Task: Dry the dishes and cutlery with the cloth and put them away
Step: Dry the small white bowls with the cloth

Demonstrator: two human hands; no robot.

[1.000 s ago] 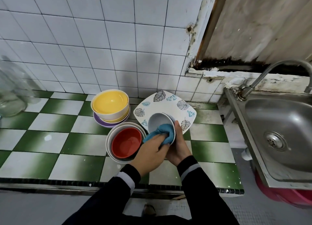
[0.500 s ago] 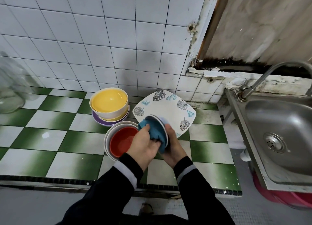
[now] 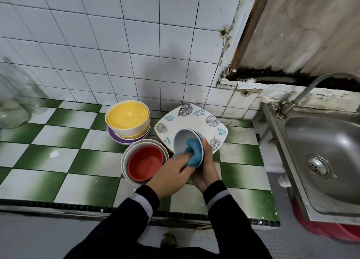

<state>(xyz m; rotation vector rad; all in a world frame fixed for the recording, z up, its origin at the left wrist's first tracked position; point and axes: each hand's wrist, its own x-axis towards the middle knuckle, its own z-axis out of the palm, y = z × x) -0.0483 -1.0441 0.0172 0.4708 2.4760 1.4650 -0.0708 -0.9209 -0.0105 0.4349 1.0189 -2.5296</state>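
head camera looks steeply down, close over the tiled counter (image 3: 48,173) and sink (image 3: 331,142).

**Bowl under the cloth**

Right hand (image 3: 205,171) grips small grey bowl (image 3: 182,139), tilted on edge over checkered counter (image 3: 58,161). Left hand (image 3: 171,174) presses blue cloth (image 3: 194,152) inside it. Leaf plate (image 3: 194,118) just behind. Red bowl (image 3: 145,165) left, sink (image 3: 321,151) right.

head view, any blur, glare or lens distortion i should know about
Head view: wide-angle lens bows the wall tiles and counter edge; head view: left hand is motion-blurred at the blue cloth in the small bowl; head view: glass jar at the left edge is smeared; head view: soft glare on the sink.
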